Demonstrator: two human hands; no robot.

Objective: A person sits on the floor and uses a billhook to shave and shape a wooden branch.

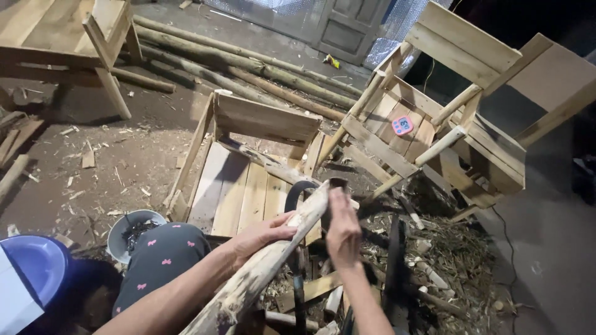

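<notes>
A peeled wooden pole [267, 260] is held slanting up and away from the body, so that its far end is brought within reach of the blade. It is steadied by the left hand [264, 234], which is wrapped around the shaft, fingers curled over the top. The right hand [343, 231] is closed around the handle of a dark curved blade [301, 189], which is hooked over the pole's tip. Bark shavings and offcuts [434, 260] are heaped just beyond the hands. A metal bowl [118, 231] stands beside the knee. Further off, a half-built plank chair [248, 167] is laid on its back, and another chair [434, 118] is tipped to the right. Long raw poles [248, 65] are stacked farthest away.
</notes>
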